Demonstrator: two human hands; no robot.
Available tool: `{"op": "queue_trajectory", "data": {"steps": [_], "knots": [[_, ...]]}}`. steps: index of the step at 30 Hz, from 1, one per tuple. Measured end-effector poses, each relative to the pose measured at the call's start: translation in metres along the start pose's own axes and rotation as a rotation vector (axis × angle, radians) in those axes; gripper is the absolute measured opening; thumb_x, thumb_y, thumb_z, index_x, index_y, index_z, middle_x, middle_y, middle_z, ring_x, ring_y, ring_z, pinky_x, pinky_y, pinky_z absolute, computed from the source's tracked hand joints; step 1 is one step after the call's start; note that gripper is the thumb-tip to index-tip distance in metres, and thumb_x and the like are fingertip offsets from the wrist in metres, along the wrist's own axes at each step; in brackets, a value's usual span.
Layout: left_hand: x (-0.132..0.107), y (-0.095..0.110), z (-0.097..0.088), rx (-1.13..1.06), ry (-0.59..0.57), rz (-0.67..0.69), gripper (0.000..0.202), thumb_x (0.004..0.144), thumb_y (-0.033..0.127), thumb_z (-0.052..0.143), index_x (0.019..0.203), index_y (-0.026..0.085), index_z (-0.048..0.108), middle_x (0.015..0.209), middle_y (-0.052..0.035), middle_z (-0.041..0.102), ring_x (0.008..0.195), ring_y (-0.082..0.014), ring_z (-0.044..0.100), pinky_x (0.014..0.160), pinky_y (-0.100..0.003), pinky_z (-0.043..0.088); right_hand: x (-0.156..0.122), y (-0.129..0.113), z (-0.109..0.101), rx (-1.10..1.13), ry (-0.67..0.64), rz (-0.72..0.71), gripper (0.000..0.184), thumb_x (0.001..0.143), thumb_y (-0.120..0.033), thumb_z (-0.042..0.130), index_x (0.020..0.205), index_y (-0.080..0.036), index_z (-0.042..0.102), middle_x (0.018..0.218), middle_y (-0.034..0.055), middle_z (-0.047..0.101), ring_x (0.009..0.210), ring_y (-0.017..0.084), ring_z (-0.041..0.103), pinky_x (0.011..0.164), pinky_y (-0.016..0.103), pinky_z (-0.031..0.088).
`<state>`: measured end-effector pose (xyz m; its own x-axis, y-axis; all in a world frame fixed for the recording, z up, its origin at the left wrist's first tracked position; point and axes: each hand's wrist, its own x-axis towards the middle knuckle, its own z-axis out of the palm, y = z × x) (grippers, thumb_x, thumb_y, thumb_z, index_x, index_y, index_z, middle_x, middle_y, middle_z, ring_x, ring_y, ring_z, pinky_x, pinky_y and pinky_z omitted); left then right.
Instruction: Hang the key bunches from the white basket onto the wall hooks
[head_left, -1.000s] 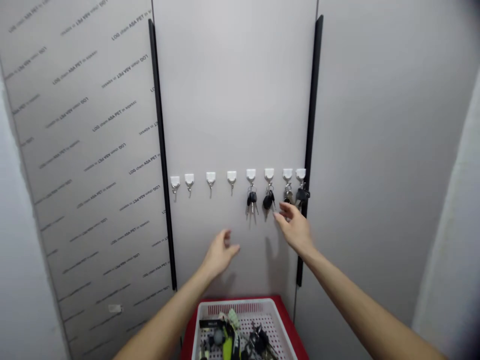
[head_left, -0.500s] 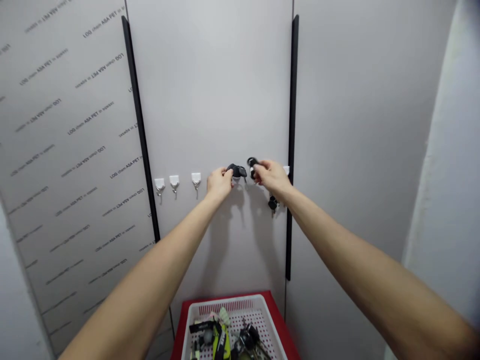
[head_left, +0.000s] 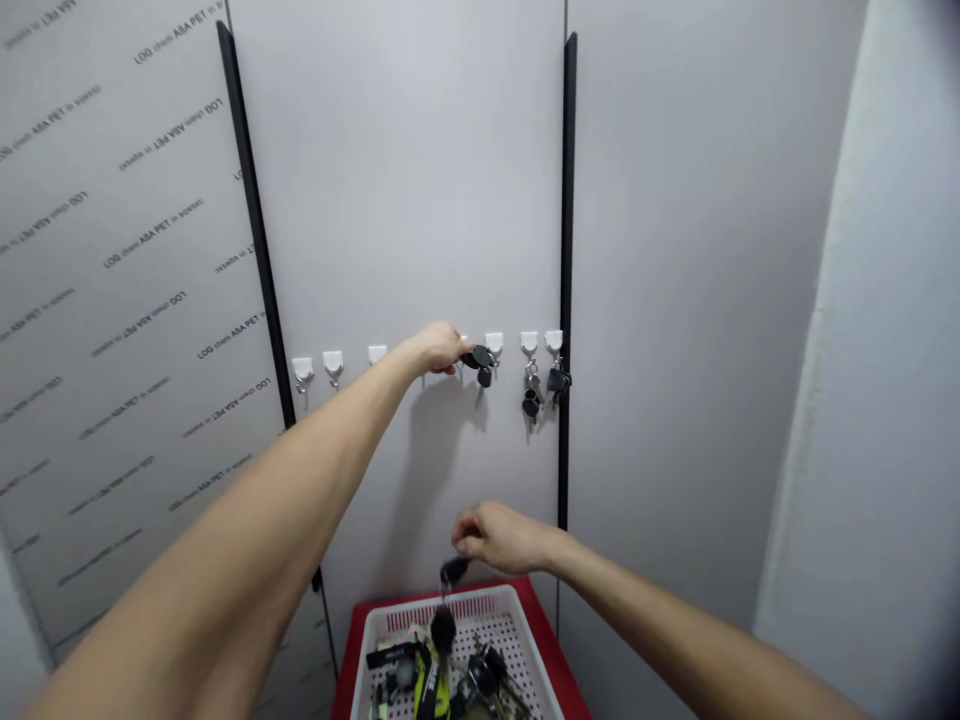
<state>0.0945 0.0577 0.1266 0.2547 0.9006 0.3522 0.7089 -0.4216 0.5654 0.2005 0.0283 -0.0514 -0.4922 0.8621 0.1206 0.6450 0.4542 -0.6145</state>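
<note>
up high, left hand [head_left: 439,347] pinching hooked keys [head_left: 481,361], right hand [head_left: 499,537] gripping key bunch [head_left: 447,590] above basket [head_left: 525,627]

The white basket [head_left: 390,640] runs off the bottom edge, its jumbled contents too small to tell apart. Above it, the left hand [head_left: 439,347] hides one wall hook (perhaps two).

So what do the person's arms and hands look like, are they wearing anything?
Both arms are bare right down from the edge of the picture, with no sleeves showing. The left hand and the right hand wear no gloves. No rings, watch or bracelet can be seen on the fingers or wrists, and there are no markings on them.
</note>
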Motion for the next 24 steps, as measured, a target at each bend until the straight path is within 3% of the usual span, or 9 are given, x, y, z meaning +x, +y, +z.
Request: {"op": "queue_trajectory", "data": {"steps": [2,5,7,11,13,15,18,21,24], "knots": [[-0.011,-0.012,0.003,-0.067,0.029,0.052,0.024,0.062,0.031,0.046,0.047,0.014,0.051,0.031,0.0019,0.04,0.031,-0.0075,0.034,0.039,-0.02,0.026,-0.006,0.004,-0.019,0.015,0.338,0.003,0.021,0.062,-0.023,0.042,0.077,-0.015,0.054,0.072,0.0032,0.056,0.065,0.011,0.049,0.062,0.022,0.037],[-0.04,-0.042,0.019,-0.174,-0.017,0.14,0.027,0.063,0.036,0.042,0.048,0.014,0.048,0.035,0.002,0.042,0.034,-0.0071,0.034,0.037,-0.018,0.024,-0.012,0.01,-0.064,-0.023,0.948,0.083,0.031,0.063,-0.031,0.042,0.089,-0.016,0.05,0.087,0.0063,0.05,0.075,0.014,0.046,0.069,0.026,0.036],[-0.067,-0.067,0.044,-0.199,-0.118,0.124,0.027,0.064,0.037,0.04,0.051,0.015,0.048,0.036,0.0029,0.042,0.035,-0.0068,0.034,0.038,-0.017,0.024,-0.008,0.014,-0.087,-0.097,1.151,0.148,0.038,0.061,-0.035,0.044,0.094,-0.017,0.047,0.092,0.0076,0.046,0.077,0.015,0.045,0.071,0.029,0.035],[-0.124,-0.118,0.117,-0.158,-0.386,0.028,0.024,0.066,0.03,0.035,0.058,0.014,0.052,0.045,0.0027,0.045,0.042,-0.0074,0.039,0.042,-0.017,0.027,0.013,0.019,-0.089,-0.194,1.155,0.255,0.045,0.059,-0.036,0.045,0.1,-0.018,0.043,0.092,0.0086,0.041,0.075,0.017,0.046,0.067,0.029,0.036],[-0.149,-0.144,0.15,-0.069,-0.428,-0.024,0.019,0.064,0.024,0.036,0.062,0.015,0.053,0.055,0.001,0.051,0.053,-0.0096,0.045,0.048,-0.017,0.03,0.022,0.021,-0.084,-0.211,1.18,0.28,0.04,0.059,-0.034,0.044,0.096,-0.018,0.046,0.089,0.0087,0.043,0.072,0.016,0.046,0.065,0.028,0.036],[-0.167,-0.167,0.171,0.032,-0.399,-0.099,0.019,0.059,0.018,0.04,0.073,0.018,0.053,0.065,0.0009,0.054,0.063,-0.0113,0.047,0.055,-0.018,0.032,0.024,0.022,-0.085,-0.199,1.205,0.267,0.032,0.061,-0.031,0.041,0.087,-0.015,0.052,0.081,0.0077,0.047,0.069,0.016,0.047,0.065,0.027,0.035],[-0.184,-0.197,0.183,0.14,-0.394,-0.158,0.024,0.057,0.013,0.04,0.077,0.018,0.051,0.072,0.0007,0.055,0.069,-0.011,0.047,0.061,-0.018,0.032,0.017,0.019,-0.107,-0.155,1.284,0.168,0.026,0.064,-0.03,0.036,0.073,-0.015,0.055,0.069,0.0045,0.052,0.066,0.014,0.047,0.063,0.025,0.035],[-0.19,-0.213,0.184,0.14,-0.394,-0.16,0.021,0.059,0.011,0.037,0.074,0.017,0.05,0.075,0.0004,0.054,0.07,-0.0092,0.046,0.063,-0.016,0.032,0.009,0.008,-0.14,-0.108,1.383,0.061,0.026,0.065,-0.032,0.037,0.072,-0.015,0.055,0.064,0.0019,0.054,0.058,0.011,0.047,0.056,0.022,0.036],[-0.192,-0.22,0.187,0.126,-0.361,-0.142,0.019,0.061,0.012,0.037,0.072,0.017,0.05,0.076,0.0,0.052,0.07,-0.0092,0.047,0.063,-0.016,0.032,0.003,-0.008,-0.162,-0.069,1.302,0.085,0.021,0.064,-0.029,0.04,0.067,-0.014,0.055,0.05,-0.001,0.051,0.041,0.007,0.043,0.043,0.019,0.034]]}}
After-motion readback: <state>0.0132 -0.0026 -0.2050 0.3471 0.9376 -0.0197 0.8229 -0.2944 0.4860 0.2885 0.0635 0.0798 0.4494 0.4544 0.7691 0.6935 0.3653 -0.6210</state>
